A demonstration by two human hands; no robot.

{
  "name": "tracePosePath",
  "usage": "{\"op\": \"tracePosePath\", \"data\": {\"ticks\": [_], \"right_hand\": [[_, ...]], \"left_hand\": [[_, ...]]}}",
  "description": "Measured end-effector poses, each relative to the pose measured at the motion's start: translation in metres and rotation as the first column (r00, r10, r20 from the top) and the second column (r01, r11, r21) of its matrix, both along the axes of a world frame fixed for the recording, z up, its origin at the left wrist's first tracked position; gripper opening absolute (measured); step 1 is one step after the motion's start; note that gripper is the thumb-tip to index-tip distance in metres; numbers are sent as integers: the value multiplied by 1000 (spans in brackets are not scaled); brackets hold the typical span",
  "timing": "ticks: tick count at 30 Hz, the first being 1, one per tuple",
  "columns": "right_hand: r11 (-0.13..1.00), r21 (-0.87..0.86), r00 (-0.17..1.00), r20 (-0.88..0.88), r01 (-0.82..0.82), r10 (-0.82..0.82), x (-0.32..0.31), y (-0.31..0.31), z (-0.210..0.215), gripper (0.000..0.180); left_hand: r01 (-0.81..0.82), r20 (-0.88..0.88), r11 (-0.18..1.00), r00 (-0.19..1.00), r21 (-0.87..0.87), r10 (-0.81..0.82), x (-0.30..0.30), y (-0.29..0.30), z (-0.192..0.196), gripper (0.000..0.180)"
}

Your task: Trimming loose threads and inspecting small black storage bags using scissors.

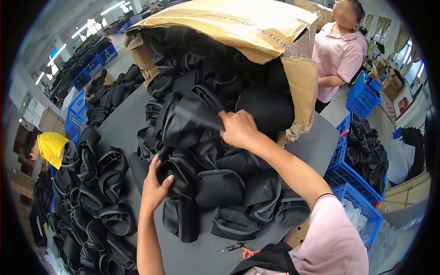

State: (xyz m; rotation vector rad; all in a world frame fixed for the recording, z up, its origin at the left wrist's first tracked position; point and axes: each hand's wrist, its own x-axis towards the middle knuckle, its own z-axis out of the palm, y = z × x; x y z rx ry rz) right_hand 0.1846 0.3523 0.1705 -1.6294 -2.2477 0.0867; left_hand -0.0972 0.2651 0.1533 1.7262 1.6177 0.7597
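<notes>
A: What is lying nearest the camera?

B: A pink sleeve (332, 238) is being seen at the lower edge, and just beside it, on the grey table (201, 256), small snips with an orange tie (238, 249) are lying untouched, well below the torn cardboard box (256, 27).

A: What is being held?

B: A black pouch (188, 117) is being pinched by the right hand (238, 128), its fingers closed on the fabric right at the mouth of the box. A second black pouch (176, 172) is being gripped by the left hand (155, 185) lower down the spill from the box, fingers wrapped over its edge.

A: How far along is the work judged to be?

B: It is being judged as partly done. Many pouches are lying in rows (101, 201) to the left of the box, seemingly dealt with, while the box is being left largely full and a loose heap (229, 192) is spilling out beneath it. More is probably left than done.

A: Is anyone else being seen?

B: A person in a pink shirt (339, 55) is standing to the right of the box, beside blue crates (362, 96), and a person in yellow (51, 146) is being glimpsed far left of it.
</notes>
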Motion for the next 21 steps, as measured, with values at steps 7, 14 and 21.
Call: {"op": "tracePosePath", "data": {"ticks": [7,14,21], "right_hand": [[818,-201,838,-23,-539,546,-20,-13,67,61],[948,288,872,-490,133,26,-79,137,42,39],[954,181,968,-119,239,-220,23,274,-37,70]], "left_hand": [[-204,343,976,914,-73,217,-48,-19,-24,65],[-138,506,981,842,-134,187,-31,-1,-40,67],[-42,490,997,871,62,6,-48,-35,-63,56]]}}
